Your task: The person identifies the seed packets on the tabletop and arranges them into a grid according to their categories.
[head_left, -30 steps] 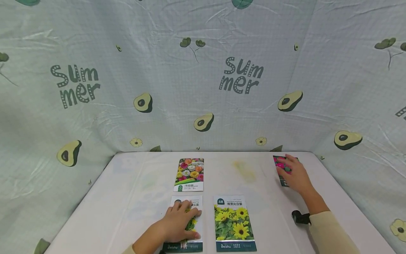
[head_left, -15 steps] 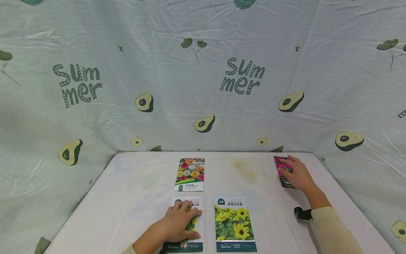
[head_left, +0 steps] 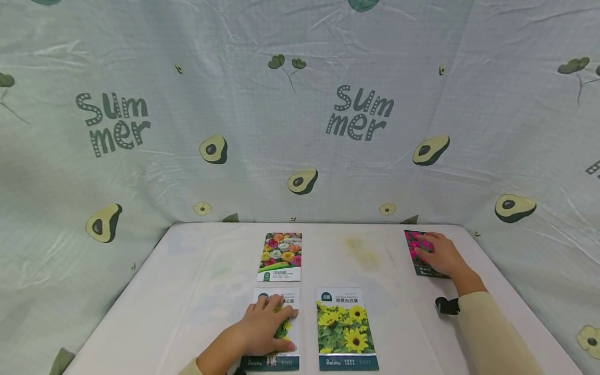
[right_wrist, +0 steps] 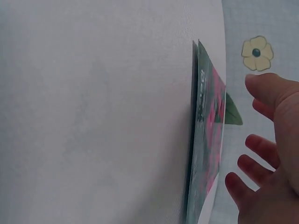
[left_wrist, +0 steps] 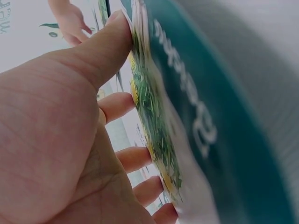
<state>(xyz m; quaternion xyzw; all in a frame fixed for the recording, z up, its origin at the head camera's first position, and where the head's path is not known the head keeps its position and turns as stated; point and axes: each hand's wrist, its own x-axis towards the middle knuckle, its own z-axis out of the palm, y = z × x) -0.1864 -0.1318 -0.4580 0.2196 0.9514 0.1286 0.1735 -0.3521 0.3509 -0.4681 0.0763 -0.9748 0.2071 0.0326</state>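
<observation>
My left hand (head_left: 262,328) lies with spread fingers over a white seed packet (head_left: 291,302) showing a dandelion picture and a green lower band. In the left wrist view, the thumb and fingertips touch the face of this packet (left_wrist: 156,112). At the far right of the table, my right hand (head_left: 442,255) is over a dark seed packet with pink flowers (head_left: 414,242), covering part of it. The right wrist view shows a gap between the loosely bent fingers (right_wrist: 256,170) and that packet (right_wrist: 205,140); nothing is held.
A sunflower seed packet (head_left: 347,330) lies just right of the dandelion one. Behind the dandelion packet lies another with multicoloured blooms (head_left: 279,255). The white table (head_left: 197,291) ends at a patterned cloth backdrop (head_left: 262,114).
My right hand has shifted slightly right and toward me, uncovering more of the pink-flower packet's lower edge. The left hand stays on the dandelion packet.
</observation>
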